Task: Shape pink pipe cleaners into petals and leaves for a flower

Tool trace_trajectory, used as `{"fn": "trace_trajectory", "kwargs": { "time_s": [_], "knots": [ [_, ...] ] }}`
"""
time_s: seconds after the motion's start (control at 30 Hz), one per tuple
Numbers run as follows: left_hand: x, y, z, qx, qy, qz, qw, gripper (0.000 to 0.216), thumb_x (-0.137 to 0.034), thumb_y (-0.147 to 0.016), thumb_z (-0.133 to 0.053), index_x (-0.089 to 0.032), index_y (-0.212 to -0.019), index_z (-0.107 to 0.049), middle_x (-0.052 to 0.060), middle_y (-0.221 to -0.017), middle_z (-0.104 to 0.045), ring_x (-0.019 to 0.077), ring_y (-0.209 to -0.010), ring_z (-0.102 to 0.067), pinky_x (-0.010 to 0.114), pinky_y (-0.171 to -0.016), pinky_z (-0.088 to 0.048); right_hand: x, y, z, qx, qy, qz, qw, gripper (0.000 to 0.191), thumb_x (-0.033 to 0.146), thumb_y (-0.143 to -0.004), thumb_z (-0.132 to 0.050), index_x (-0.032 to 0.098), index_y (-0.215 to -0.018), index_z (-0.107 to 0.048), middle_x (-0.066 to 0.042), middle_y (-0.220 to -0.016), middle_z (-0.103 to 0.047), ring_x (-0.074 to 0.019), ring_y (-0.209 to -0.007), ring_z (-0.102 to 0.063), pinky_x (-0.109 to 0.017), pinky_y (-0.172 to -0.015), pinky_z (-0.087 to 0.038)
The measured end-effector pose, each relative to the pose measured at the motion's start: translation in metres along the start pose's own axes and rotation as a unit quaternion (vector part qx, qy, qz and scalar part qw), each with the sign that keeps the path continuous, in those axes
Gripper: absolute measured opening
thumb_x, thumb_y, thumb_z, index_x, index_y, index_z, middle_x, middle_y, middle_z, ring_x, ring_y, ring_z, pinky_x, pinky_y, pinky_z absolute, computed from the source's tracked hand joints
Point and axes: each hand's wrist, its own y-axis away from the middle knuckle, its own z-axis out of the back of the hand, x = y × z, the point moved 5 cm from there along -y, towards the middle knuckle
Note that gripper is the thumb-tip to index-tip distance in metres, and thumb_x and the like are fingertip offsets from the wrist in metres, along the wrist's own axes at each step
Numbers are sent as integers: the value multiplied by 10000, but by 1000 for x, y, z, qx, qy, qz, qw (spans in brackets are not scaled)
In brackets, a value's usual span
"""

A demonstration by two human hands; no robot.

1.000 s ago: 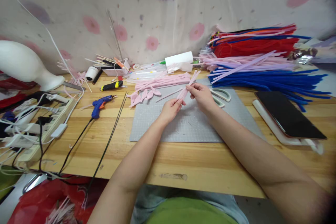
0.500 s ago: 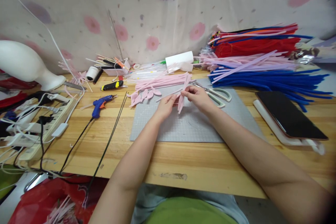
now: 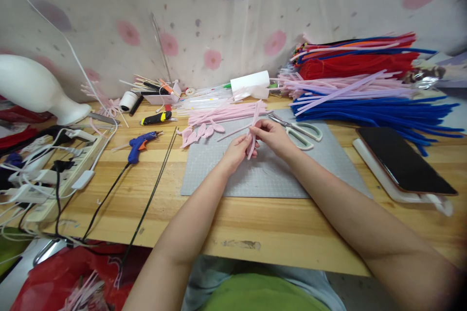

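Note:
Pink pipe cleaners (image 3: 257, 112) stand nearly upright between my two hands, over the grey cutting mat (image 3: 207, 175). My left hand (image 3: 238, 151) pinches their lower part, fingers closed. From the right, my right hand (image 3: 269, 133) grips them a little higher with thumb and forefinger. How they are bent or joined is partly hidden by the fingers. A single pink pipe cleaner (image 3: 232, 132) lies on the mat just left of the hands. Several pink leaf-shaped pieces (image 3: 200, 132) lie at the mat's upper left. Scissors (image 3: 301, 133) with pale green handles rest just beyond my right hand.
Pink pipe cleaners (image 3: 222, 112) lie behind the mat. Blue pipe cleaners (image 3: 368, 114) and red ones (image 3: 357, 65) are heaped at right, near a phone (image 3: 404, 160). Leftward are a blue glue gun (image 3: 137, 146), thin dark rods (image 3: 156, 184), a utility knife (image 3: 156, 118) and a power strip (image 3: 69, 180).
My left hand has shifted slightly right, closer to my right hand, and its fingers now wrap further around the pink pipe cleaners. The things on the table stay put.

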Motion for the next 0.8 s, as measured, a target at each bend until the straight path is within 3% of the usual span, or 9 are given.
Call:
{"fn": "trace_trajectory", "kwargs": {
  "time_s": [0.13,0.27,0.37,0.47,0.8],
  "knots": [
    [-4,1,-4,22,34,1,999,200,-332,-762,-551,-132,-758,-544,-8,-628,-563,70,-497,-523,209,-535,-420,-3,4,-6,50,-20,-42,998,326,441,-644,-656,185,-610,-457,60,-456,-438,-62,-407,-374,-211,-398,-263],
    [-8,3,-4,49,54,-13,997,236,-385,-784,-518,-153,-751,-494,-62,-543,-434,26,-392,-362,190,-473,-385,-1,5,-7,69,-44,-68,994,288,409,-633,-667,175,-660,-500,42,-552,-495,-64,-488,-420,-206,-444,-278],
    [-9,5,-2,48,5,-25,999,263,-427,-781,-515,-170,-747,-465,-83,-513,-345,20,-369,-272,160,-399,-303,-2,3,-3,56,-72,-79,993,276,395,-620,-673,176,-710,-530,37,-639,-512,-65,-558,-449,-202,-477,-288],
    [-10,6,-1,54,-14,-20,998,279,-446,-778,-510,-168,-774,-486,-72,-532,-363,25,-387,-290,161,-397,-300,-2,1,-2,51,-74,-66,994,274,393,-622,-674,173,-689,-524,42,-617,-496,-62,-551,-437,-208,-483,-276],
    [-7,4,-6,72,49,21,996,246,-396,-758,-542,-155,-722,-510,-71,-495,-301,25,-386,-219,156,-379,-178,0,0,-1,-19,-140,-50,989,415,453,-516,-729,184,-581,-420,63,-543,-416,-49,-461,-345,-227,-457,-269]
  ]
}}
